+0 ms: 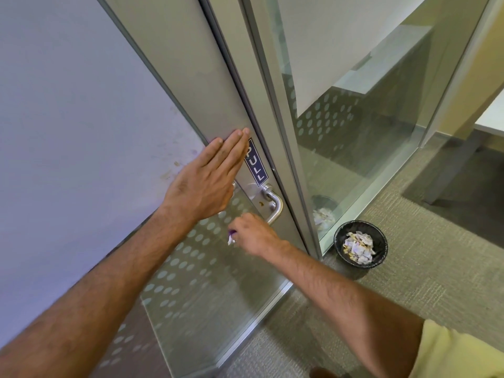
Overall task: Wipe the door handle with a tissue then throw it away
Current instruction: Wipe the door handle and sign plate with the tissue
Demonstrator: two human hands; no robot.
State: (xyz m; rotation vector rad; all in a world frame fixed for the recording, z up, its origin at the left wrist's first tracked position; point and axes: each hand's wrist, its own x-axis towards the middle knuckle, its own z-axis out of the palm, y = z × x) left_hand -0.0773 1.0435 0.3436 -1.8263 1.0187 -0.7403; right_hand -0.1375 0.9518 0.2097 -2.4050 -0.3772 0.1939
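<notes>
On the door's metal stile, below a blue PULL sign (255, 162), sits the handle (274, 205), a bent steel lever. The right hand (255, 235) is at the lever's lower end, its grip curled tight around a tissue (231, 238), of which only a white scrap shows at the fist's left side. Whether the tissue touches the handle cannot be told. The left hand (207, 181) lies flat on the door (191, 85) above the handle, its grip spread with fingers straight and together. Right of the door, on the carpet (436, 268) beside a glass panel (354, 132), stands a black bin (360, 244) holding crumpled paper.
</notes>
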